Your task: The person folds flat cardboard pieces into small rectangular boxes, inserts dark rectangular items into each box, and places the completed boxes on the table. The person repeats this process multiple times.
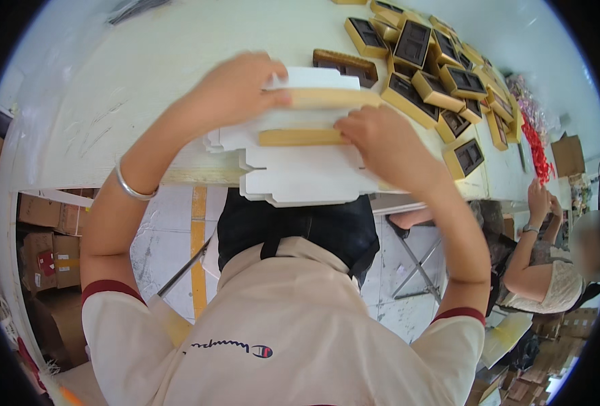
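A flat cardboard box blank (313, 116), white inside with gold folded-up strips along two sides, lies in front of me on other white blanks (307, 169) at the table's near edge. My left hand (242, 88) grips the far gold strip (334, 98) at its left end, thumb on the near side. The fingers of my right hand (384, 142) are bent and pressed together at the right end of the near gold strip (296, 138). Both hands are slightly blurred, and the right fingertips are partly hidden.
Several gold boxes with dark brown trays (412, 44) are heaped at the far right. One loose brown tray (346, 65) lies just beyond the blank. Further right are red ribbons (536, 145) and a co-worker's hands (540, 201). Cartons (49, 260) stand under the table at left.
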A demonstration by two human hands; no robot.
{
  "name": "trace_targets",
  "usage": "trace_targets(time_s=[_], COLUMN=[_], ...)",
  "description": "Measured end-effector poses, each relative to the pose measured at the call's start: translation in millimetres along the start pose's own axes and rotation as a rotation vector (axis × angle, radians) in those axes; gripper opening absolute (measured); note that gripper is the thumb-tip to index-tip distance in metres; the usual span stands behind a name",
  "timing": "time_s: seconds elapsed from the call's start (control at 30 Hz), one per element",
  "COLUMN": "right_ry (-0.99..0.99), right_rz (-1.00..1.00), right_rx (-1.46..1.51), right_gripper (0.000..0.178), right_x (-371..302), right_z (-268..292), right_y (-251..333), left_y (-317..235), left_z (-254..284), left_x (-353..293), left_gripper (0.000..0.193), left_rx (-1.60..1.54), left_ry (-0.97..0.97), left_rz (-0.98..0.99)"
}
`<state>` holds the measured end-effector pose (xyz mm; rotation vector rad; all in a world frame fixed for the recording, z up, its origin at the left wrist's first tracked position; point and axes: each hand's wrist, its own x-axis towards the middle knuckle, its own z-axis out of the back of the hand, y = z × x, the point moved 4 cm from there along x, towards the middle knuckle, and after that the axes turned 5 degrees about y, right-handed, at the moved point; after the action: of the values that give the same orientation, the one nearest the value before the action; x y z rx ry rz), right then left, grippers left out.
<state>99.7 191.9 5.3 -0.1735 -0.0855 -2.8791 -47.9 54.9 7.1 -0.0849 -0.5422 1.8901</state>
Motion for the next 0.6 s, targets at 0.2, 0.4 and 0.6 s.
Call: trace_targets(time_s=[0.2,0.4,0.6], right_ry=[-0.245,-0.236,-0.137], right_rz=[0.052,0.201,0.342], right_rx=[-0.230,-0.255,0.030], right_gripper=[0.016,0.016,0.018], right_x=[-8,-9,-17], right_z=[2,40,5], right_y=[43,44,30], left_y=[-7,-49,-56], left_z=[-8,25,-21], left_x=[8,-31,-54], left_gripper=[0.021,0.031,0.034], left_rx=[0.007,-0.155,-0.155], left_ry=[0.226,-0.161,0.132], left_rz=[0.044,-0.150,-0.088])
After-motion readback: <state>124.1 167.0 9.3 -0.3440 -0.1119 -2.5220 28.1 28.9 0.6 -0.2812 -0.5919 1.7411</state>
